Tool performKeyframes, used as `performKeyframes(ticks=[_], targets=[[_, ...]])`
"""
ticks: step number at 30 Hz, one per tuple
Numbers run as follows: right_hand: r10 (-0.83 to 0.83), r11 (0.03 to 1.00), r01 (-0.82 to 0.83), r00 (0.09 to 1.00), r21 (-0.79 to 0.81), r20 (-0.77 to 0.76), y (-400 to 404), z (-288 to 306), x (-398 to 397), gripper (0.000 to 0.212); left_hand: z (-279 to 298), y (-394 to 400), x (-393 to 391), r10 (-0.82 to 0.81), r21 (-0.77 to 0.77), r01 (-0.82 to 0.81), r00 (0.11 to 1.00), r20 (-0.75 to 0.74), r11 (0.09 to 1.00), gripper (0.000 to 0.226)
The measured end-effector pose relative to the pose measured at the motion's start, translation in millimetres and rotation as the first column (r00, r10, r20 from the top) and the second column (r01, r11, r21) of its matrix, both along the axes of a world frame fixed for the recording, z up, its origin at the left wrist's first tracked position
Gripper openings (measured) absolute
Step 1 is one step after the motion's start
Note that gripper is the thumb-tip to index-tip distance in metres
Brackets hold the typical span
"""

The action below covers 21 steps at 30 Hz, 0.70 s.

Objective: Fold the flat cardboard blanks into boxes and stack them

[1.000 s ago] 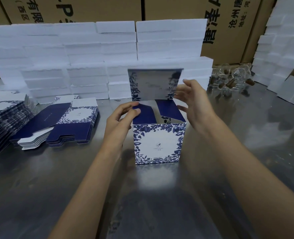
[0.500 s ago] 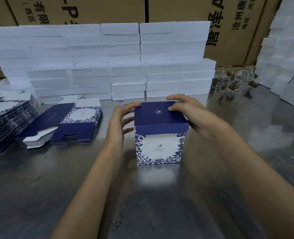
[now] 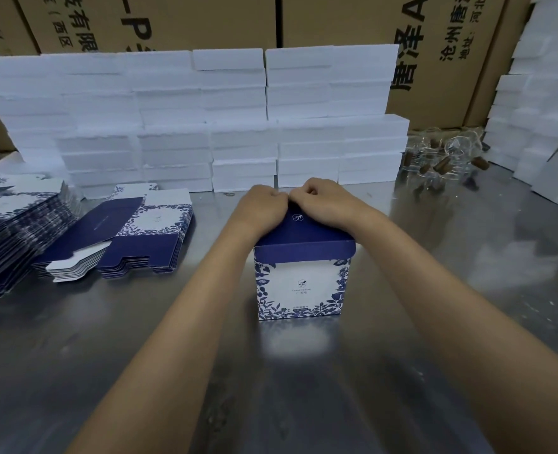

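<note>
**A:** Head view puts the box (image 3: 298, 280) just below the middle of the frame, standing upright on the steel tabletop (image 3: 140, 355). What are the hands doing?

**B:** Both are curled over the far edge of the dark blue lid (image 3: 307, 235). The left hand (image 3: 262, 208) and right hand (image 3: 320, 199) sit knuckle to knuckle, fingers bent down behind the lid and pressing on it. Whether they pinch the hidden back edge or only push, I cannot tell.

**A:** Lid fully closed?

**B:** Its front lip overhangs the white floral face, so I judge it is down but maybe not seated.

**A:** How would it handle?

**B:** Thin printed card and probably empty, so very light, with walls that dent under a hard squeeze. The glossy finish may slip. I'd take it by two opposite side walls near the corners, where the folds stiffen it, not by the lid.

**A:** And the remaining work?

**B:** Flat blanks (image 3: 133, 234) lie in piles at the left of the frame, with a taller pile (image 3: 15, 231) at the left edge. White foam blocks (image 3: 205, 126) are stacked across the upper middle.
</note>
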State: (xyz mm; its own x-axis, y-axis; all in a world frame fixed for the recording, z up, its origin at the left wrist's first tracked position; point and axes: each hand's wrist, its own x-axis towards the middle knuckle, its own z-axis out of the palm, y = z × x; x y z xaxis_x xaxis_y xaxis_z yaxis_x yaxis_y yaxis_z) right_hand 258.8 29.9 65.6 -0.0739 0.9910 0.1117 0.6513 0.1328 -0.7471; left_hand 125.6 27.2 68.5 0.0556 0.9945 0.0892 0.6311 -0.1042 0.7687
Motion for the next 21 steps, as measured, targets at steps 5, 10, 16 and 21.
performKeyframes(ticks=[5,10,16,21], targets=[[0.021,1.000,-0.021,0.999,0.020,-0.033,1.4,-2.7,2.1,0.025,-5.5,6.6,-3.1,-0.016,0.026,0.016,1.000,0.017,1.000,0.016],[0.031,0.999,-0.031,0.999,0.013,-0.007,2.2,-0.9,1.7,0.021,-7.1,8.1,-1.8,0.024,0.019,-0.024,1.000,0.012,1.000,0.022],[0.030,1.000,-0.030,0.999,0.008,0.011,3.0,-2.4,3.0,0.023,-4.9,7.6,-1.5,0.055,0.020,-0.054,0.997,-0.048,0.998,0.026],[0.048,0.999,-0.049,0.993,0.003,0.105,5.0,-1.6,3.1,0.027,-4.0,6.0,-0.6,0.014,0.014,-0.013,0.994,-0.104,1.000,0.023]])
